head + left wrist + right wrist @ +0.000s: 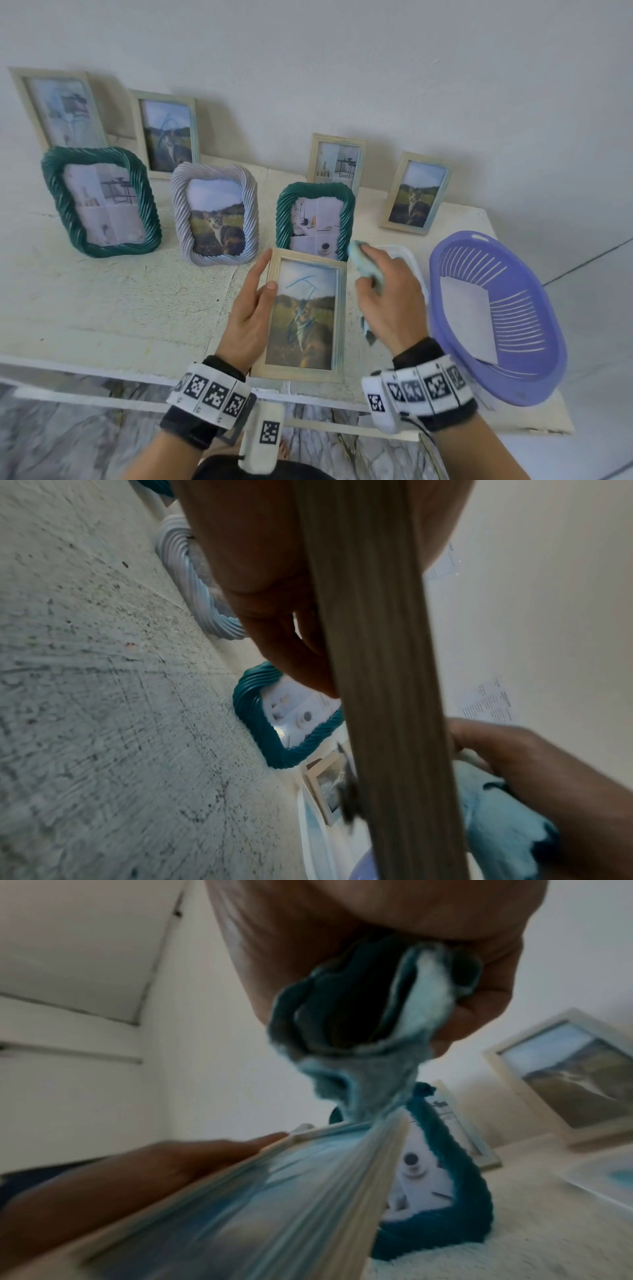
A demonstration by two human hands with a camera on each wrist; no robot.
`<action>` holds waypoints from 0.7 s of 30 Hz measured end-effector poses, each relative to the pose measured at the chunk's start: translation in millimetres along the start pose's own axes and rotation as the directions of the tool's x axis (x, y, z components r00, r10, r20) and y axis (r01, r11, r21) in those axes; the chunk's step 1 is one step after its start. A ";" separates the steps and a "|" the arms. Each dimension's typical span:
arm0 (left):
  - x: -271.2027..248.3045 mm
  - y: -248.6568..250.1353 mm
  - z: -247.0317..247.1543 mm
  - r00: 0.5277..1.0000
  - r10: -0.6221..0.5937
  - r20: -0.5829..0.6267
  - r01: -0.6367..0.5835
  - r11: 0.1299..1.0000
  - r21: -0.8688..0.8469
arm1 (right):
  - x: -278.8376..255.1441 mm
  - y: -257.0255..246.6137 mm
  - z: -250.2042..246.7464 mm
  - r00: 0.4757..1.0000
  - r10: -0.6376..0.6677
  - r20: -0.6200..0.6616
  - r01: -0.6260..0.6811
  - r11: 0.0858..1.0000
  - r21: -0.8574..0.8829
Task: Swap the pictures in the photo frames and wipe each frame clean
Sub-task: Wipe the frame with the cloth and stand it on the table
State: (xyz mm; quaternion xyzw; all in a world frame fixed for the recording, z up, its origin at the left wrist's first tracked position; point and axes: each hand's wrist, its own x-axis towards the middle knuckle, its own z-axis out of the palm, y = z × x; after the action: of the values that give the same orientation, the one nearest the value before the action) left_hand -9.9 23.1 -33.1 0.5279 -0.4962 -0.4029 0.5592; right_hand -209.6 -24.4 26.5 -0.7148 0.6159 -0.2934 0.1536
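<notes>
Head view: the left hand (251, 308) is gripping the left edge of a pale rectangular wooden photo frame (303, 313), thumb lying on its front and fingers stretched along its side. The frame is being held above the near edge of the white table (102, 301), and blue scribbles are showing across the glass over its cat picture, so by this evidence its wiping is not yet done. The right hand (387, 294) is curling round a bunched light-blue cloth (363, 263) just beside the frame's right edge. Seven other frames are standing behind; one upright pale wooden frame with a cat picture (168, 133) is also carrying a blue mark and appears to be awaiting cleaning. Which pictures are already swapped cannot be judged. A lilac slotted plastic basket (493, 315) is sitting to the right.

Left wrist view: the held frame's edge (383, 669) is running up the picture, with fingers (301, 653) lying behind it; the right hand with the cloth (496, 813) is waiting beside it.

Right wrist view: the fingers are clenching the cloth (359, 1020), whose hanging tip is meeting the frame's upper corner (308, 1191); blur is hiding finer detail.
</notes>
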 end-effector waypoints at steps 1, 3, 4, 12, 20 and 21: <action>0.5 1.4 1.0 1.000 0.011 0.012 -0.011 1.000 0.008 | -9.2 -8.8 -0.1 0.999 -0.040 0.033 0.040 0.999 -0.018; 1.3 5.3 3.5 0.999 0.029 0.023 -0.030 0.999 0.017 | -22.2 -19.7 5.6 0.992 -0.085 0.094 0.095 0.990 -0.108; 1.4 7.1 4.6 0.999 0.043 0.031 -0.044 0.999 0.023 | -25.4 -22.0 10.7 0.990 -0.088 0.109 0.104 0.983 -0.154; 0.7 2.9 4.0 0.994 0.092 0.058 -0.097 0.991 0.096 | -20.8 -21.7 36.1 0.992 -0.127 -0.005 0.127 0.992 -0.006; 3.6 6.9 3.0 0.992 0.110 0.053 -0.117 0.983 0.143 | -27.0 -25.3 23.1 0.918 -0.311 0.246 0.335 0.940 -0.061; 2.5 6.1 4.3 0.993 0.104 0.053 -0.110 0.984 0.143 | -23.5 -22.4 22.0 0.923 -0.307 0.233 0.339 0.934 -0.112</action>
State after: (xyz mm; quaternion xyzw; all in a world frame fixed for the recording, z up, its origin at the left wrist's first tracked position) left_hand -14.1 20.5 -27.0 0.5306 -0.5644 -0.3468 0.5288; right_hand -180.1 -0.4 16.9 -0.8433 0.4898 -0.1899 0.1135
